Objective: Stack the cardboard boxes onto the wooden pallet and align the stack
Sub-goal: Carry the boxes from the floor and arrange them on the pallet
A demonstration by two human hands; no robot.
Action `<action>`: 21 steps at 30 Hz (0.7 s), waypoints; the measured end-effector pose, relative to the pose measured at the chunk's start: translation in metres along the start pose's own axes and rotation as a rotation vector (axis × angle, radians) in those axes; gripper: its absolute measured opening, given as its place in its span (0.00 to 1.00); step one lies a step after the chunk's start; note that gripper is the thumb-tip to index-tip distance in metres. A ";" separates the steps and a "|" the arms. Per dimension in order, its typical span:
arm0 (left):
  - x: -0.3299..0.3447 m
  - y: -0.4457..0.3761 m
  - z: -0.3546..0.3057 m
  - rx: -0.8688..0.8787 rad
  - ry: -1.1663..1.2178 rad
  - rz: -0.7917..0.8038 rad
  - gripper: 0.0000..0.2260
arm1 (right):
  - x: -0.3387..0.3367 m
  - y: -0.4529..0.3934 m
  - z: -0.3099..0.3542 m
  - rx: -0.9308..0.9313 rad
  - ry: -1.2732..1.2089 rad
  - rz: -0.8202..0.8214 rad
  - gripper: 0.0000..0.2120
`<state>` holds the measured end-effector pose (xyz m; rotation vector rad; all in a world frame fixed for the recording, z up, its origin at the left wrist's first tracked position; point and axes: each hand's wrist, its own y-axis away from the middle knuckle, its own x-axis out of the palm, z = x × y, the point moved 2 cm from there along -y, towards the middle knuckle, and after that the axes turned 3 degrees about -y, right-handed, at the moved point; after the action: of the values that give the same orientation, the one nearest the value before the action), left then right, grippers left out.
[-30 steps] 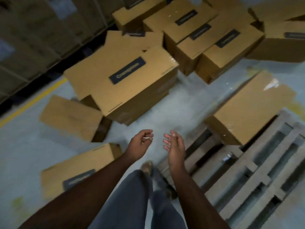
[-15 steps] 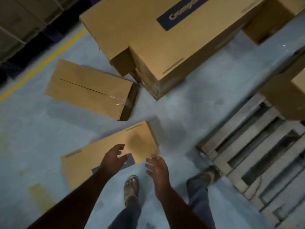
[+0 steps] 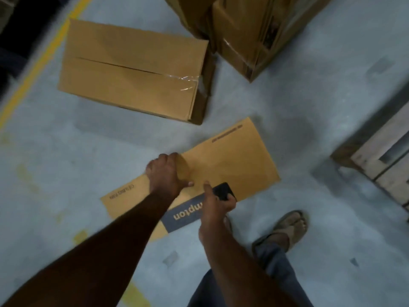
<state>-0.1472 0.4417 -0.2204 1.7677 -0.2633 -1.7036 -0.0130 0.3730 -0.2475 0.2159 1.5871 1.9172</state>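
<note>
Since the earlier frame, the flat tan cardboard box with dark printed label (image 3: 230, 165), lying on the grey floor (image 3: 298, 111) near the wooden pallet (image 3: 380, 165), has been reached: far edge gripped by left hand (image 3: 167, 173), near edge by right hand (image 3: 218, 203).

A warehouse floor: painted grey concrete (image 3: 309, 111) edged by a yellow line (image 3: 44, 56), cardboard boxes (image 3: 132, 69) scattered beside a wooden pallet (image 3: 380, 169).

Left hand (image 3: 168, 173) grips far long edge of flat tan cardboard box (image 3: 230, 165) on grey concrete floor (image 3: 309, 111). Right hand (image 3: 218, 201) at near edge, fingers curled round it. Pale wooden pallet (image 3: 380, 171) well right.
</note>
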 end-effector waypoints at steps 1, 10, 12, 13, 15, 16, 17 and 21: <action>-0.002 0.008 -0.007 0.050 0.068 -0.030 0.40 | -0.012 -0.005 -0.001 0.029 -0.071 -0.034 0.42; 0.037 0.069 -0.080 0.634 0.497 0.306 0.11 | -0.112 -0.033 0.011 -0.005 0.059 0.094 0.77; 0.047 0.051 -0.073 0.543 0.462 0.231 0.16 | -0.118 -0.042 0.008 -0.025 0.101 0.080 0.74; 0.051 0.038 -0.067 0.473 0.416 0.205 0.23 | -0.122 -0.047 0.005 -0.044 0.112 0.073 0.72; 0.059 0.009 -0.054 0.245 0.335 0.264 0.41 | -0.129 -0.050 -0.005 -0.061 0.106 0.073 0.73; 0.065 -0.006 -0.047 0.119 0.317 0.331 0.50 | -0.133 -0.049 -0.014 -0.053 0.098 0.081 0.74; 0.072 -0.018 -0.042 0.013 0.298 0.404 0.58 | -0.137 -0.046 -0.024 -0.041 0.110 0.097 0.76; 0.094 -0.038 -0.026 -0.111 0.125 0.527 0.68 | -0.137 -0.032 -0.060 0.072 0.265 0.266 0.83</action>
<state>-0.1212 0.4257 -0.3203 1.5425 -0.5177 -1.2042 0.0762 0.2496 -0.2575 0.2190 1.8820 2.1648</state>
